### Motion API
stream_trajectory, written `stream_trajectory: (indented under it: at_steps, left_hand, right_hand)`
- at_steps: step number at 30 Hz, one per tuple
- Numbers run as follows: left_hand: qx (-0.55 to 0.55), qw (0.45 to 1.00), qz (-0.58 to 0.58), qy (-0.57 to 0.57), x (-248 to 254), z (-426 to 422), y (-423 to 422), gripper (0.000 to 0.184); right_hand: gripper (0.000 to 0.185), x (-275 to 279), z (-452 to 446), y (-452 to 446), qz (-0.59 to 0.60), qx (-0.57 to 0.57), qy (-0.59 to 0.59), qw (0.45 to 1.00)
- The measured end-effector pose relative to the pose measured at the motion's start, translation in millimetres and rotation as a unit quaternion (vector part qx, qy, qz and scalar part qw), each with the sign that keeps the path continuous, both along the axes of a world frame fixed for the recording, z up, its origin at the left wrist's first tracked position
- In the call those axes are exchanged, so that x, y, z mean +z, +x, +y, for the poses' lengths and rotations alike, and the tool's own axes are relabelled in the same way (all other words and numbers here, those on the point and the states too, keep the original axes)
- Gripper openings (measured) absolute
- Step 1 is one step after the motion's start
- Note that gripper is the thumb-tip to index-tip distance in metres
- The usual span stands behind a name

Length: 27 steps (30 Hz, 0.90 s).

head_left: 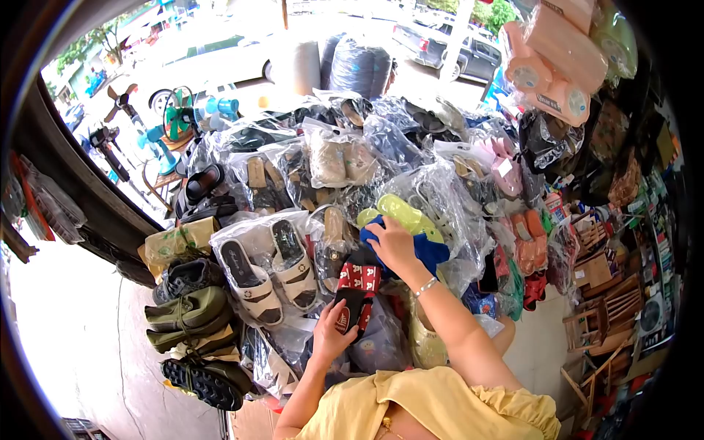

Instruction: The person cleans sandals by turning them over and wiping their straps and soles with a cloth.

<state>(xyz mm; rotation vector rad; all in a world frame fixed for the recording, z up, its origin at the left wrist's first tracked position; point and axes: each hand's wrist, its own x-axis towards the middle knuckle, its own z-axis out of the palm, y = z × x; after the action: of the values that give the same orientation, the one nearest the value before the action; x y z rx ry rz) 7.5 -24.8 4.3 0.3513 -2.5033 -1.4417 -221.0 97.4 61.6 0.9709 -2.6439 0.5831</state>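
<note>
My left hand (332, 334) is closed around the lower end of a flat black-and-red patterned item (359, 280). White figures are printed on its red part; I cannot make out its kind. Farther forward and to the right, my right hand (394, 245) grips a blue cloth (431, 251). The cloth lies bunched across yellow-green slippers (411, 217) and partly covers them. Left of my hands, a pair of white sandals (295, 273) rests in a clear plastic bag. Beneath both hands is a heap of bagged footwear.
Tied dark and olive shoes (192, 312) are stacked at the left edge of the heap. Pink packs (561, 55) hang at upper right. Blue fans (158, 139) stand at upper left. Wooden stools (598, 323) are at right, and vehicles are on the street beyond.
</note>
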Motion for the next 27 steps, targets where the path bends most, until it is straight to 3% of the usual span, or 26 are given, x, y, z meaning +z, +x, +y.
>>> stream_trajectory:
  at_steps: [2, 5, 9, 11, 13, 15, 17, 20, 23, 25, 27]
  left_hand:
    - [0.005, 1.000, 0.006, -0.004, -3.4, -0.6, 0.5, 0.072]
    - [0.003, 1.000, 0.008, 0.008, -3.1, -1.4, 1.1, 0.072]
    - [-0.004, 1.000, -0.008, 0.001, 5.2, 1.9, -4.8, 0.072]
    - [-0.002, 1.000, -0.015, 0.001, 5.0, -0.9, -3.3, 0.071]
    - [-0.006, 1.000, 0.001, 0.003, -2.2, -1.7, 0.0, 0.077]
    - [-0.002, 1.000, 0.010, 0.007, -2.7, 0.4, -1.3, 0.082]
    - [0.004, 1.000, 0.020, 0.007, -1.7, 0.0, -2.1, 0.088]
    - [0.013, 0.999, -0.008, 0.036, -2.7, 1.5, -1.1, 0.102]
    - [0.006, 0.999, -0.017, 0.036, -4.9, -0.1, 3.3, 0.109]
    - [0.018, 0.994, -0.013, 0.108, -7.9, -1.4, 0.0, 0.112]
    - [0.017, 0.995, -0.002, 0.095, -13.4, -0.1, -1.1, 0.113]
  right_hand:
    - [0.028, 14.5, -4.0, 7.5, 0.050, 0.018, -0.029, 0.998]
    - [0.031, 1.8, -4.8, 27.0, 0.034, 0.173, 0.032, 0.984]
    - [0.028, -10.5, 4.7, -1.3, -0.073, 0.019, 0.039, 0.996]
    - [0.029, -7.0, 5.7, -9.6, -0.006, -0.011, 0.021, 1.000]
    - [0.028, 8.0, 1.5, 0.4, 0.056, -0.010, -0.009, 0.998]
    - [0.028, 14.3, -3.5, 24.2, -0.011, 0.042, 0.025, 0.999]
    - [0.025, -14.7, -4.5, 55.3, 0.037, 0.100, 0.121, 0.987]
    - [0.025, -1.8, 3.6, 78.1, 0.051, 0.115, 0.148, 0.981]
    - [0.024, 26.9, 10.5, 76.4, -0.016, 0.167, 0.135, 0.976]
    - [0.025, 36.5, 9.3, 70.0, -0.017, 0.138, 0.036, 0.990]
    - [0.018, 31.0, 1.8, 77.8, 0.030, 0.103, 0.034, 0.994]
